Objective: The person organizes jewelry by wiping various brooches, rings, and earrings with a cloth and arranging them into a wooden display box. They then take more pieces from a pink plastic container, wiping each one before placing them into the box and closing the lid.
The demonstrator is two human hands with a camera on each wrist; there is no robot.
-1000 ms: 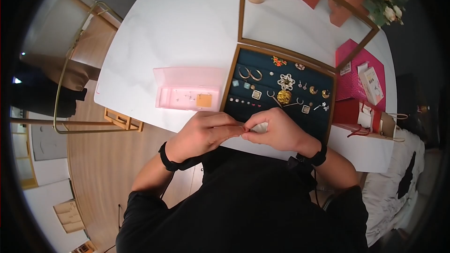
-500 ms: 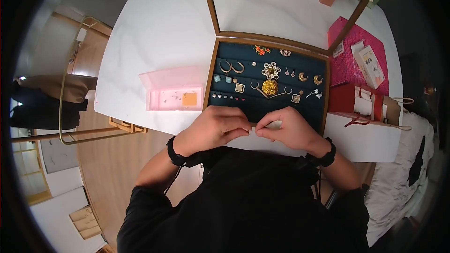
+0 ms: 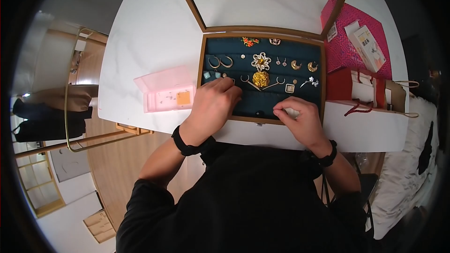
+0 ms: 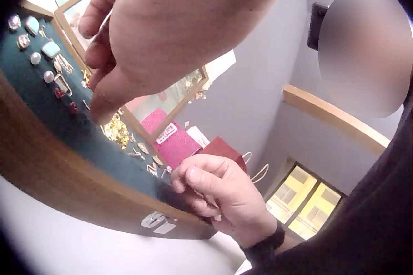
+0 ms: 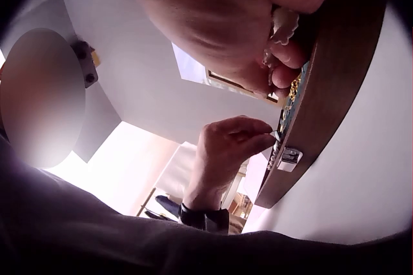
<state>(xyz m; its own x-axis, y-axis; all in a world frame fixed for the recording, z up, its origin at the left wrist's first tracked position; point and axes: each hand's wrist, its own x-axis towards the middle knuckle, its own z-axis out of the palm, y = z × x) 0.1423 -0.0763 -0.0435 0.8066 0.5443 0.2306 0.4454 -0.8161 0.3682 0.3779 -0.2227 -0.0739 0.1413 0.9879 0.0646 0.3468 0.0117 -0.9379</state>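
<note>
My left hand (image 3: pixel 213 107) reaches over the left front of the jewelry case (image 3: pixel 203 61), fingers bent down at the dark green lining. Its fingertips pinch a small pale piece (image 5: pixel 277 135), too small to name. Beneath it the row of stud earrings, with pearls (image 4: pixel 49 76) and red hearts (image 4: pixel 60 92), is hidden in the head view. My right hand (image 3: pixel 302 119) stays at the front right of the case, thumb and index finger together. A whitish scalloped piece (image 5: pixel 284 27) sits in its curled fingers. Brooches and earrings, including a yellow round brooch (image 3: pixel 260 79), fill the rows behind.
A pink box (image 3: pixel 146 98) with its lid up stands left of the case. The case's glass lid (image 3: pixel 190 0) is raised behind. To the right lie a magenta box (image 3: pixel 330 9), a white packet (image 3: pixel 368 47) and a red paper bag (image 3: pixel 340 84).
The hands were together at the front edge; they have parted. My left hand has moved forward and left over the studs, while the right has shifted slightly right. The head view has shifted.
</note>
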